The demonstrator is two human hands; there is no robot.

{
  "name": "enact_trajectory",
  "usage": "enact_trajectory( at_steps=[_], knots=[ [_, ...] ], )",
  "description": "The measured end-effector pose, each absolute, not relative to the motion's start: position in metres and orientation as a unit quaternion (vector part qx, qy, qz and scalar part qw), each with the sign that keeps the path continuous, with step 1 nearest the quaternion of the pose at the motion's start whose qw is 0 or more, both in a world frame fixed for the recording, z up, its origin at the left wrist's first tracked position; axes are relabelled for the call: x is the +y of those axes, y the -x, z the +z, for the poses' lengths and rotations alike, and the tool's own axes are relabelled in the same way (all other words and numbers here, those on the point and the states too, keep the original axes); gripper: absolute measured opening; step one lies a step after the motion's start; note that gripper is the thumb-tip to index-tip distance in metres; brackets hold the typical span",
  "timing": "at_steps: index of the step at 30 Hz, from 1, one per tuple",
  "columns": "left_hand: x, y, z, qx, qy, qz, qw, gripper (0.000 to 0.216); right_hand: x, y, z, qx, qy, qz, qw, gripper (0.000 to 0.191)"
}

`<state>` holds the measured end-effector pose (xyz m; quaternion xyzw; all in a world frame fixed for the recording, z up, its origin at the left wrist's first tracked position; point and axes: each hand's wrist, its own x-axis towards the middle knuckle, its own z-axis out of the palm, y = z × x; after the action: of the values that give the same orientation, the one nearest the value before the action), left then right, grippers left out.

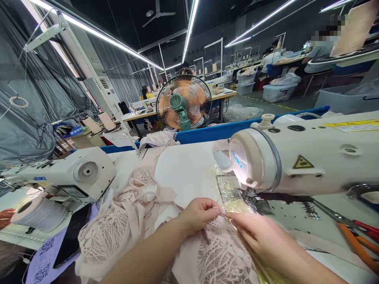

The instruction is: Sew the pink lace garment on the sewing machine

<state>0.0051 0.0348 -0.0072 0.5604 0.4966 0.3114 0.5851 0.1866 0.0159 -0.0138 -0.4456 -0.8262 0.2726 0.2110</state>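
Pale pink lace bras lie across the sewing table. My left hand [201, 215] pinches the upper edge of one lace bra [225, 252] between thumb and fingers. Close against it, my right hand [251, 228] has its fingers closed on the same edge; the fingertips of both hands nearly meet. The bra's cup hangs below my hands toward the table's front. Just beyond them is the needle area of a white sewing machine [296, 154], its lamp lit. More joined lace bras [103, 232] run in a row to the left of my left forearm.
Scissors with orange handles [353, 240] lie at the right. On the left are a second sewing machine [59, 173], a large white roll [41, 213], a dark phone [72, 234] and a purple sheet [44, 256]. Another person's hand [6, 217] shows at the left edge. A fan [183, 102] stands beyond the table.
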Motion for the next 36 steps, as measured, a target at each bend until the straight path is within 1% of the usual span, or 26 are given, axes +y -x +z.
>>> enact_trajectory(
  at_steps=[3, 7, 9, 15, 21, 26, 33, 36],
  knots=[
    [0.035, -0.005, -0.007, 0.502, -0.564, 0.308, 0.580, 0.017, 0.016, -0.188, -0.014, -0.822, 0.445, 0.283, 0.216, 0.025],
    [0.034, -0.005, -0.005, 0.494, -0.576, 0.294, 0.581, 0.017, 0.019, -0.186, -0.013, -0.791, 0.452, 0.301, 0.282, 0.030],
    [0.033, -0.006, -0.003, 0.486, -0.584, 0.286, 0.584, 0.016, 0.020, -0.182, -0.012, -0.768, 0.462, 0.324, 0.303, 0.030],
    [0.030, -0.007, 0.001, 0.471, -0.601, 0.272, 0.585, 0.016, 0.019, -0.172, -0.008, -0.722, 0.491, 0.384, 0.301, 0.022],
    [0.031, -0.009, -0.008, 0.474, -0.559, 0.319, 0.601, 0.021, 0.018, -0.167, -0.009, -0.731, 0.502, 0.361, 0.290, 0.021],
    [0.032, -0.008, -0.012, 0.472, -0.560, 0.313, 0.605, 0.020, 0.019, -0.170, -0.016, -0.735, 0.494, 0.364, 0.289, 0.018],
    [0.030, -0.008, -0.004, 0.480, -0.545, 0.311, 0.613, 0.025, 0.019, -0.175, -0.016, -0.741, 0.489, 0.358, 0.288, 0.023],
    [0.030, -0.008, -0.007, 0.485, -0.544, 0.319, 0.606, 0.023, 0.019, -0.183, -0.013, -0.739, 0.479, 0.348, 0.322, 0.031]
  ],
)
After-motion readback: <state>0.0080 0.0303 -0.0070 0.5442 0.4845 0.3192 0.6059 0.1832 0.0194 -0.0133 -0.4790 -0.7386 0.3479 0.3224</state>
